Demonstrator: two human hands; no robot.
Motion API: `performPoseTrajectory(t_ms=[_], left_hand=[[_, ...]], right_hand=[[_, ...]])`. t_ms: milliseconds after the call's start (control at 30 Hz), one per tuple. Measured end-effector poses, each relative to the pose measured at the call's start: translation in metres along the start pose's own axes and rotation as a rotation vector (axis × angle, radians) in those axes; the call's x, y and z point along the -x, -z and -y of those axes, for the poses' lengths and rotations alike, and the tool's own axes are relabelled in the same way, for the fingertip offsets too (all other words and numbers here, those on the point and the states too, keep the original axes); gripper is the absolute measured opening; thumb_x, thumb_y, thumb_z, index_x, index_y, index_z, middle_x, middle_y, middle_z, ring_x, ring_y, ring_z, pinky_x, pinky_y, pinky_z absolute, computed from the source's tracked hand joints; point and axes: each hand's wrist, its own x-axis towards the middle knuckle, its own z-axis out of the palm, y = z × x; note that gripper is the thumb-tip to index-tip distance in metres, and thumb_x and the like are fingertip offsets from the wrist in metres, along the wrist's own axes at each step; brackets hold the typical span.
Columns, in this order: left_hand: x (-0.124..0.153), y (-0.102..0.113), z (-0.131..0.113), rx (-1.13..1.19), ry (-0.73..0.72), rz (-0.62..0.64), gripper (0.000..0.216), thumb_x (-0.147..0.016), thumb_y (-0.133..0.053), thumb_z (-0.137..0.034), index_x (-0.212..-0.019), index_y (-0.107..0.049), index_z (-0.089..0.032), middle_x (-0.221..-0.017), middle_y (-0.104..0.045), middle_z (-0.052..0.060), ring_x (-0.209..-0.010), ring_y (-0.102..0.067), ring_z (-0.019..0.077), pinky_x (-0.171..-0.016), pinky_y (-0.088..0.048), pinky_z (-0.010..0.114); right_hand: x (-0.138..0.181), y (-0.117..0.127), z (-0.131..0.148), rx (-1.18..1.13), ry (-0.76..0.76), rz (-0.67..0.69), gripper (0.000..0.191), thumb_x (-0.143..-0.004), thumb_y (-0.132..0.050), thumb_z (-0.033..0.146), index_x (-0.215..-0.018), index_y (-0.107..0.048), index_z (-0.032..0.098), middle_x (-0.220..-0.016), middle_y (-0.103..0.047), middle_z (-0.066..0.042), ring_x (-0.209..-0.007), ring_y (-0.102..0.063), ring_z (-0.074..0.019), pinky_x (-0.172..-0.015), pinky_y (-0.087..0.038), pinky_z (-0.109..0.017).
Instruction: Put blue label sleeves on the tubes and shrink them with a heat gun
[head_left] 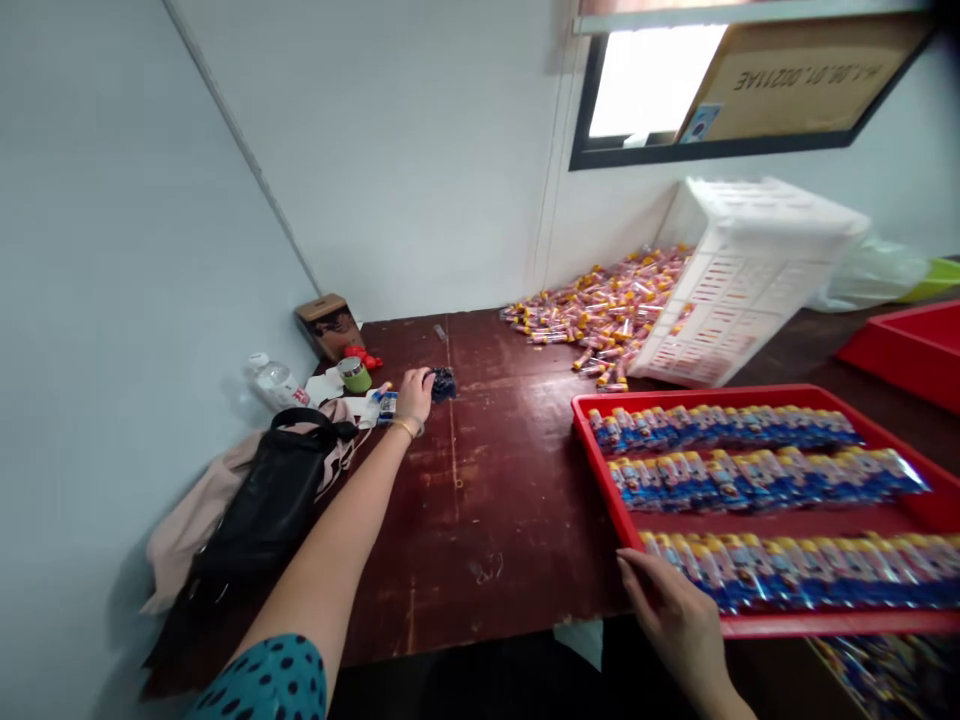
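My left arm reaches across the dark red tabletop, and my left hand (415,393) has its fingers curled at a small dark blue bundle (442,384), too small to make out clearly. My right hand (679,615) is at the near left corner of a red tray (600,465), its fingers bent over the rim and partly hiding it. In the tray lie rows of small packs (727,480) with yellow tops, pink middles and blue shiny lower ends.
A tilted white crate (739,270) stands behind the tray, beside a heap of yellow-capped tubes (600,310). On the left are a black bag (262,500), a plastic bottle (277,382), a green jar (354,375) and a brown box (330,325). Another red tray (911,350) is at far right.
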Motion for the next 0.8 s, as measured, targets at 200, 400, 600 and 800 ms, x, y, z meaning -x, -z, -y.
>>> performPoseTrajectory(t_ms=[200,400,600,800], left_hand=[[-0.010,-0.030,-0.025,-0.011,0.009,0.185,0.048,-0.089,-0.057,-0.037,-0.130,-0.055,-0.013,-0.142,-0.045,0.024,-0.129,-0.046,0.0361,-0.101,-0.039,0.046],[0.144,-0.045,-0.016,-0.006,-0.100,0.272,0.044,-0.090,-0.055,-0.031,-0.132,-0.056,-0.017,-0.150,-0.043,0.018,-0.141,-0.035,0.0311,-0.113,-0.029,0.047],[0.312,-0.026,0.027,0.035,-0.153,0.132,0.044,-0.095,-0.044,-0.035,-0.135,-0.054,-0.021,-0.148,-0.048,0.012,-0.141,-0.036,0.0279,-0.115,-0.028,0.050],[0.216,-0.010,0.056,0.065,0.081,-0.019,0.045,-0.093,-0.044,-0.023,-0.137,-0.051,-0.019,-0.142,-0.049,0.014,-0.132,-0.048,0.0238,-0.108,-0.041,0.038]], right_hand=[[-0.006,0.003,0.008,-0.037,-0.031,0.002,0.015,-0.094,-0.056,0.024,-0.105,-0.066,0.020,-0.095,-0.074,-0.006,-0.082,-0.073,-0.0177,-0.075,-0.057,-0.026],[-0.007,0.007,0.009,-0.059,-0.057,-0.001,0.017,-0.095,-0.054,0.027,-0.101,-0.068,0.019,-0.094,-0.075,-0.007,-0.082,-0.073,-0.0189,-0.076,-0.057,-0.028],[0.000,0.010,0.002,-0.078,-0.022,0.048,0.022,-0.096,-0.052,0.031,-0.103,-0.068,0.018,-0.097,-0.074,-0.008,-0.085,-0.072,-0.0201,-0.077,-0.057,-0.030],[0.000,0.012,-0.001,-0.117,0.052,0.088,0.020,-0.095,-0.053,0.030,-0.100,-0.069,0.020,-0.095,-0.075,-0.007,-0.084,-0.073,-0.0199,-0.075,-0.058,-0.028]])
